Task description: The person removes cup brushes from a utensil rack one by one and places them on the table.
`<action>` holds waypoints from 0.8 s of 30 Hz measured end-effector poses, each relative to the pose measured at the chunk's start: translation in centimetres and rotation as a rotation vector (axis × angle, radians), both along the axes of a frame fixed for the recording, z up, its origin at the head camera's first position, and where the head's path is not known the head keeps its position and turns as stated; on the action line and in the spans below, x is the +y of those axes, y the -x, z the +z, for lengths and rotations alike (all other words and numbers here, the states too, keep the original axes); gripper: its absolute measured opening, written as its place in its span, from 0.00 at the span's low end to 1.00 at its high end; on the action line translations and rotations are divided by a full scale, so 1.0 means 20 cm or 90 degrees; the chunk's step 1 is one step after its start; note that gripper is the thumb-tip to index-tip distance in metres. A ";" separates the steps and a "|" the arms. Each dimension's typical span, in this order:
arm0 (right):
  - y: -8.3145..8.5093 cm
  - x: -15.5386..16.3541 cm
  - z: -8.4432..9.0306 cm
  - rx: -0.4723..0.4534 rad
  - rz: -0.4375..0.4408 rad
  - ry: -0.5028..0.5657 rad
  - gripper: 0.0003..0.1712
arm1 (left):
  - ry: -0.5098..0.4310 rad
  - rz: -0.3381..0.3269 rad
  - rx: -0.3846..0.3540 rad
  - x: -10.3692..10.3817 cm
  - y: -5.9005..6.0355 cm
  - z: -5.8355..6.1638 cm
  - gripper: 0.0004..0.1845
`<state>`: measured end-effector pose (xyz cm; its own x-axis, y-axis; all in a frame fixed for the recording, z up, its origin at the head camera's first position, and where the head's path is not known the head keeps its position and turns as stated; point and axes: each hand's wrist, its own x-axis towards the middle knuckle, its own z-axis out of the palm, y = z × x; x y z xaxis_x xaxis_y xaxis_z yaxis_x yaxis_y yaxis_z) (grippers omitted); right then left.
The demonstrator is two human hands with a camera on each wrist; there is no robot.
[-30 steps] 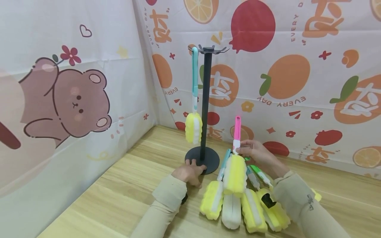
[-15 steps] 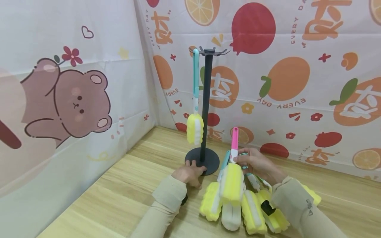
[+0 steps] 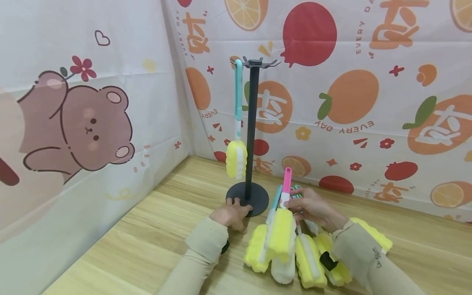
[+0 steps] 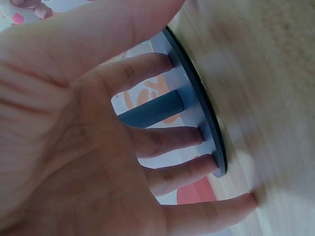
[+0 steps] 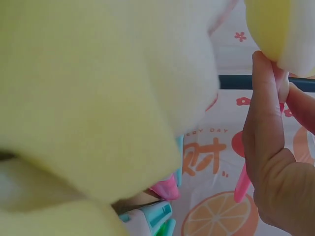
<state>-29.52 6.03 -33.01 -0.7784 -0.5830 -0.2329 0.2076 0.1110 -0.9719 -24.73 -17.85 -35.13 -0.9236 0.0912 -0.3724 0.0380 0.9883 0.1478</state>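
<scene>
My right hand [image 3: 313, 207] pinches a pink-handled sponge bottle brush [image 3: 282, 235] at its white neck, sponge end down and handle up. The brush is over a pile of similar brushes; whether it touches them I cannot tell. In the right wrist view, thumb and fingers [image 5: 268, 113] meet just beside its yellow-and-white sponge [image 5: 270, 24]. My left hand [image 3: 231, 215] rests with spread, straight fingers on the round base [image 3: 258, 196] of a black stand. The left wrist view shows several fingertips on the base rim [image 4: 209, 110] and one on the table. From the stand's hook hangs a teal-handled brush [image 3: 236, 159].
Several yellow sponge brushes, such as this one [image 3: 311, 262], and a white one [image 3: 283, 270] lie in front of the right hand. Another yellow sponge [image 3: 372, 235] lies beyond the right sleeve. A printed cloth [image 3: 332, 135] hangs behind the wooden table [image 3: 147, 229].
My right hand has lowered the pink-handled brush toward the pile and slightly left. The left hand stays on the stand's base. The head view has shifted slightly.
</scene>
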 end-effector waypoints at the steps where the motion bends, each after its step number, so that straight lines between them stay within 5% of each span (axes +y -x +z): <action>1: 0.00 0.00 0.00 -0.002 0.000 -0.001 0.33 | 0.000 0.000 0.000 0.00 0.00 0.00 0.38; 24: -0.01 -0.01 -0.02 -0.040 -0.018 -0.054 0.36 | -0.001 -0.009 -0.009 0.00 0.01 0.00 0.37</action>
